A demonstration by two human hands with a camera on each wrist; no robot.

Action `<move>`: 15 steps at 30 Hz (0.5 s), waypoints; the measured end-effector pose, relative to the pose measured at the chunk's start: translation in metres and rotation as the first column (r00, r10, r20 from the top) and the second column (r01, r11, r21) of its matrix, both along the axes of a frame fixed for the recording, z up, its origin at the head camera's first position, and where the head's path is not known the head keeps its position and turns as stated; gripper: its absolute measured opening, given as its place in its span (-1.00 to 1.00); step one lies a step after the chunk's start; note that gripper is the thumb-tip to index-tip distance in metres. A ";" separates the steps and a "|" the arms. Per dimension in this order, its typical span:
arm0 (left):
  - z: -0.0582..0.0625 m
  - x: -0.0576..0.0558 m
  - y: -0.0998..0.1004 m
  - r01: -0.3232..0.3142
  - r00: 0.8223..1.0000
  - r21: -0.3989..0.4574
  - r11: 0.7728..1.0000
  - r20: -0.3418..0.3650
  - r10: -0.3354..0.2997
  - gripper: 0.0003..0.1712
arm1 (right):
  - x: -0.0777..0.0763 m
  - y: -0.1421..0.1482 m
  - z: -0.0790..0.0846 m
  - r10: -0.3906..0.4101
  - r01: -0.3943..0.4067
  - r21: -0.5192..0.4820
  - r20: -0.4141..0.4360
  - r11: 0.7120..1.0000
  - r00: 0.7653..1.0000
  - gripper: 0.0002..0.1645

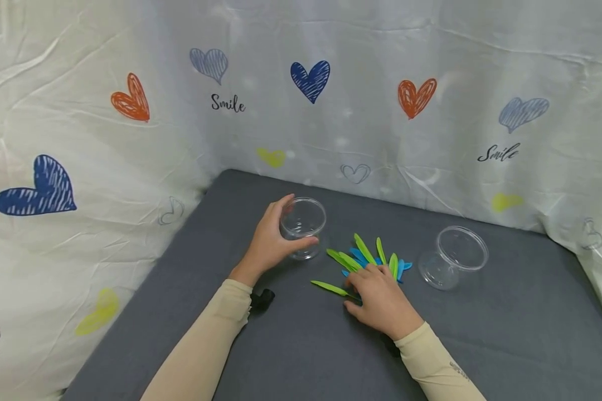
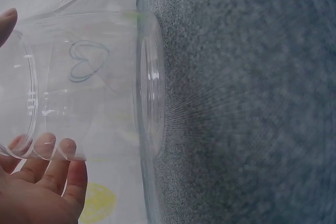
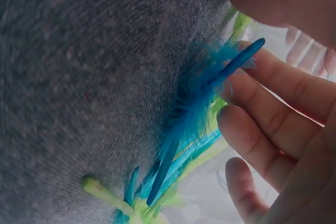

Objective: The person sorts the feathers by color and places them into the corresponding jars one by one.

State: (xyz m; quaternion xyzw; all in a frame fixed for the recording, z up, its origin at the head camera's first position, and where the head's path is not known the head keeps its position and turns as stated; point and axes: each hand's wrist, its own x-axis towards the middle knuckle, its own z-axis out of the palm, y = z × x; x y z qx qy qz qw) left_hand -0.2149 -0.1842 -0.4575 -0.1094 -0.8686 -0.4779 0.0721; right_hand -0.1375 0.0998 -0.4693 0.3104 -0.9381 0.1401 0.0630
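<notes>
My left hand (image 1: 270,240) holds a clear plastic jar (image 1: 305,220) upright on the table, thumb on its near side and fingers round the far side. In the left wrist view the jar (image 2: 100,87) is see-through, and several fingertips show against its wall. My right hand (image 1: 383,301) is low over a spread of green feathers (image 1: 364,249) and blue feathers (image 1: 405,266). One green feather (image 1: 328,287) lies apart, its end by the right fingertips. In the right wrist view, thumb and fingers stand apart beside a fluffy blue feather (image 3: 197,108).
A second clear jar (image 1: 462,250), wide at the rim, stands to the right of the feathers. Grey cloth covers the table (image 1: 527,312). Behind and at the left hangs a white curtain (image 1: 351,128) printed with hearts.
</notes>
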 end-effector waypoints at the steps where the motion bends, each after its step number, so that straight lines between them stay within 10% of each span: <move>1: 0.000 0.000 0.000 0.002 1.000 0.001 1.000 -0.002 -0.002 0.36 | 0.000 -0.001 0.000 0.001 -0.001 -0.002 -0.004 1.000 1.000 -0.72; 15: -0.003 0.000 -0.003 0.003 1.000 0.010 1.000 -0.004 -0.002 0.36 | -0.004 -0.011 0.000 0.052 -0.053 -0.018 -0.058 0.998 0.997 -0.85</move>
